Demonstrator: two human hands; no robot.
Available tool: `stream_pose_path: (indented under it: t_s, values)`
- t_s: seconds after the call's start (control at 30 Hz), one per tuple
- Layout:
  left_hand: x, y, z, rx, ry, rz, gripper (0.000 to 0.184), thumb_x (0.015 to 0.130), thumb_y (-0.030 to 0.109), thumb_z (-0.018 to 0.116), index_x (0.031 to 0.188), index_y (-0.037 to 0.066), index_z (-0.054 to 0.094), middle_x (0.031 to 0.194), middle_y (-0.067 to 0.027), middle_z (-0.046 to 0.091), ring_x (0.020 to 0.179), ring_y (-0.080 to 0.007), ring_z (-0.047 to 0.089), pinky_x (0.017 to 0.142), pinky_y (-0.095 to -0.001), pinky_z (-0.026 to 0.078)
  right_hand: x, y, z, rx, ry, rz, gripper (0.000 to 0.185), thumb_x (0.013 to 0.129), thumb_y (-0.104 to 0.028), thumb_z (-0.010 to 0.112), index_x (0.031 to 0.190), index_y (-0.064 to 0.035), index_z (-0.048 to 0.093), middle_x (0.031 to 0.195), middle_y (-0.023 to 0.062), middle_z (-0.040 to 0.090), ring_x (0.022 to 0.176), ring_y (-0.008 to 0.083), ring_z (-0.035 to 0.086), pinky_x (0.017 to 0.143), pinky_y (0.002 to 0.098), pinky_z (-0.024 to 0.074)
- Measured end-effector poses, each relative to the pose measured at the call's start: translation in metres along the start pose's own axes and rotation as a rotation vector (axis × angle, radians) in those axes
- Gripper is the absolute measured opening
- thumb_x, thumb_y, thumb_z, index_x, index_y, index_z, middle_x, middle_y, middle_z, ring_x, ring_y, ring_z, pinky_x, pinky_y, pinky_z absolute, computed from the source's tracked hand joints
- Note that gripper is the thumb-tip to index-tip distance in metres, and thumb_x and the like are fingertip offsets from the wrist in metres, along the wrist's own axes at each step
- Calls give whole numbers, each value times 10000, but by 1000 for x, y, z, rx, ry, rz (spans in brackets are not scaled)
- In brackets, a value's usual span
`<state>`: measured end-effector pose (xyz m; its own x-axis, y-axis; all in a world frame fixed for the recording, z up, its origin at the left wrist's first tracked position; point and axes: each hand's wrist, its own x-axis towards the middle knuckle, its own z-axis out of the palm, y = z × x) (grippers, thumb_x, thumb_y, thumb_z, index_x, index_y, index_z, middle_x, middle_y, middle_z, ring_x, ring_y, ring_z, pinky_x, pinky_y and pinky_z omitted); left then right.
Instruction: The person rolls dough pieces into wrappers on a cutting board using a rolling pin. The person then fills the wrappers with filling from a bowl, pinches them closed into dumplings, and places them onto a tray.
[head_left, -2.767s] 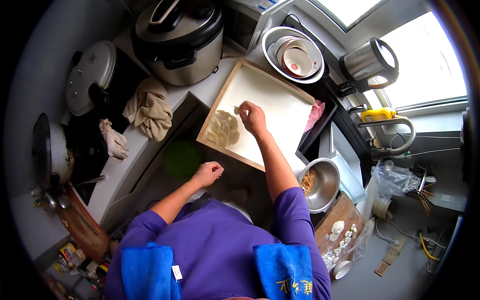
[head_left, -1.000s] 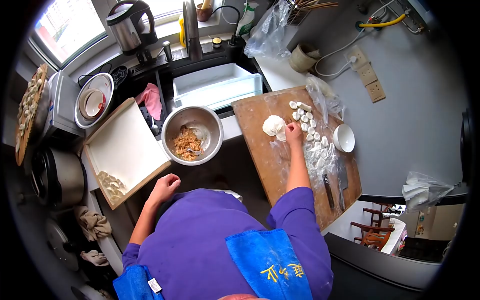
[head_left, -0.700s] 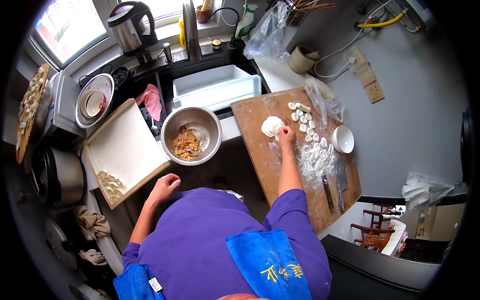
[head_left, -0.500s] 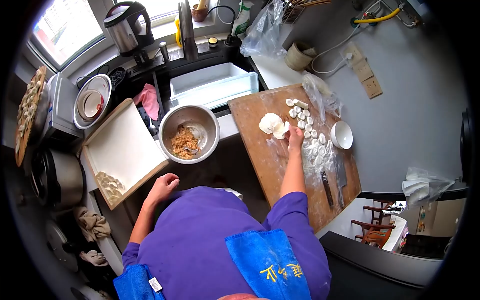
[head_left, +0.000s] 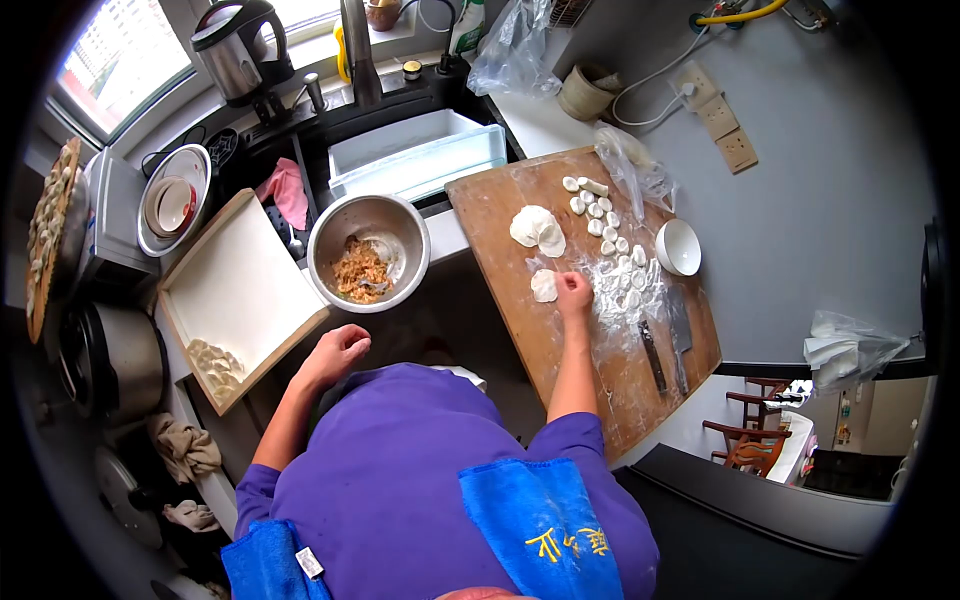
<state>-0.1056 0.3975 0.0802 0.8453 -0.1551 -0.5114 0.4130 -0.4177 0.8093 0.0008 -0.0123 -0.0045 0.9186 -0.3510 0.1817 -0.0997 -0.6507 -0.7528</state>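
My right hand (head_left: 575, 297) pinches the edge of a thin round dumpling wrapper (head_left: 544, 286) over the wooden board (head_left: 520, 345). Beyond it lies a small stack of wrappers (head_left: 537, 230). To the right of the stack are several small dough pieces (head_left: 596, 210), and more rest in scattered flour (head_left: 628, 292). My left hand (head_left: 338, 355) hovers in front of my body with its fingers curled in and nothing visible in them. Nearest to it are a steel bowl (head_left: 412, 275) of minced filling (head_left: 362, 270) and a wood-framed tray (head_left: 245, 270) holding several dumplings (head_left: 215, 368) in its near corner.
A cleaver (head_left: 680, 325) and a dark stick-like tool (head_left: 653, 358) lie on the board's right side, near a white bowl (head_left: 678, 247). A translucent bin (head_left: 420, 165) sits in the sink behind the steel bowl. A plastic bag (head_left: 640, 170) rests at the board's far edge.
My right hand has drawn back from the wrapper stack toward me, bringing one wrapper along. My left hand stays curled in nearly the same place. The view has shifted slightly.
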Motion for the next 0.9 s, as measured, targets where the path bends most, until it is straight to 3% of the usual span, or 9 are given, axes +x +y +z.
stream_pose_path:
  t_s: [0.03, 0.13, 0.37, 0.57, 0.63, 0.73, 0.8, 0.83, 0.9]
  values:
    - [0, 2, 0, 4, -2, 25, 209, 759, 174, 493, 857, -6, 532, 724, -55, 545, 667, -120, 501, 624, -251, 414, -5, -14, -9, -147, 114, 170, 209, 638, -225, 624, 633, -30, 550, 635, 110, 566, 609, 237, 552, 559, 326, 427]
    - [4, -5, 2, -70, -41, 14, 208, 764, 174, 489, 859, -6, 532, 725, -53, 546, 667, -117, 502, 624, -248, 414, -5, -12, -20, -455, 18, 337, 283, 612, -290, 661, 648, -27, 560, 639, 94, 580, 587, 211, 553, 573, 312, 431]
    - [-1, 1, 7, -26, -143, -3, 195, 795, 155, 478, 892, -9, 517, 770, -49, 547, 708, -107, 509, 656, -237, 419, -3, -9, 12, -253, -185, 252, 227, 598, -214, 653, 632, -15, 550, 594, 85, 569, 558, 174, 538, 549, 290, 423]
    - [-8, -4, 6, -34, -86, -39, 191, 794, 152, 476, 892, -7, 515, 755, -47, 546, 695, -105, 507, 653, -236, 419, 2, -12, 42, 306, -236, 187, 257, 593, -117, 657, 793, -7, 541, 679, 72, 589, 567, 138, 538, 550, 277, 437]
    - [-9, -10, 5, -48, -92, -19, 192, 793, 151, 478, 890, -10, 514, 750, -46, 544, 693, -107, 506, 652, -236, 418, 8, -14, 31, -165, -96, 129, 277, 600, -135, 647, 832, -22, 548, 737, 91, 600, 665, 187, 567, 623, 294, 443]
    - [-13, -8, 1, -22, -101, 2, 197, 799, 162, 482, 889, -10, 515, 754, -46, 544, 700, -107, 510, 658, -234, 420, 23, 22, 11, -231, -90, 212, 243, 570, -137, 648, 751, 2, 566, 700, 107, 592, 627, 197, 556, 619, 301, 442]
    - [-11, -15, 2, -126, -108, -11, 205, 804, 173, 481, 893, -8, 517, 760, -49, 545, 705, -106, 512, 664, -234, 423, 33, 43, 8, 177, -79, 460, 199, 611, -83, 593, 773, 13, 531, 641, 67, 558, 562, 158, 542, 470, 258, 442]
    - [-8, -18, 3, -219, -146, -9, 212, 808, 184, 481, 896, -6, 519, 766, -51, 547, 709, -105, 515, 669, -233, 426, 28, -2, 0, 340, -103, 579, 181, 642, -57, 553, 808, 0, 507, 656, 49, 546, 571, 130, 539, 432, 220, 436]
    - [1, -13, 9, -296, -160, -13, 226, 812, 204, 489, 909, 3, 522, 781, -58, 555, 718, -107, 525, 681, -235, 434, 23, -55, 9, 643, -259, 534, 154, 646, -30, 547, 784, -16, 481, 722, 57, 529, 581, 143, 539, 442, 220, 463]
